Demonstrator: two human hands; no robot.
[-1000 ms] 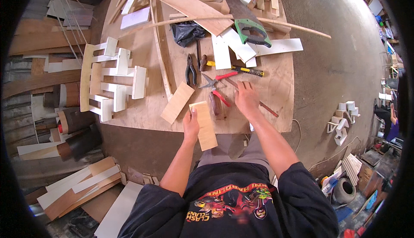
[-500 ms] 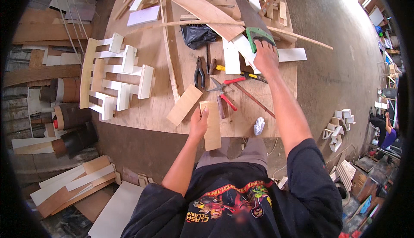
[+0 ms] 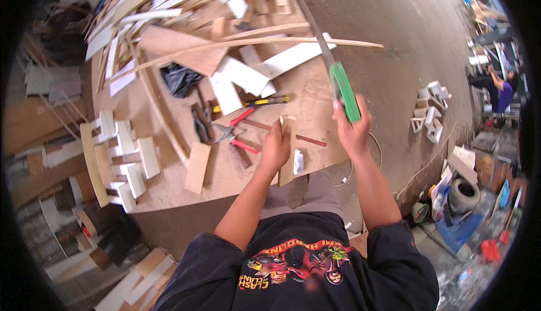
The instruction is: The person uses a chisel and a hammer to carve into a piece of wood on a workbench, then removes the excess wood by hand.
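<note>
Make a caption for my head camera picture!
A wooden board in the left grip, a green-handled saw in the right grip.

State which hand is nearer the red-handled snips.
Left. The left hand is just right of the snips; the right hand, gripping the saw, is farther right.

From the left hand (image 3: 276, 146), snips (image 3: 231, 133) block 9 to 10 o'clock, hammer (image 3: 255, 103) 11, saw (image 3: 346, 92) 2; bare table (image 3: 309, 101) leaves passage at 1. Floor (image 3: 403, 88) opens at 2 o'clock from the right hand (image 3: 355, 126).
</note>
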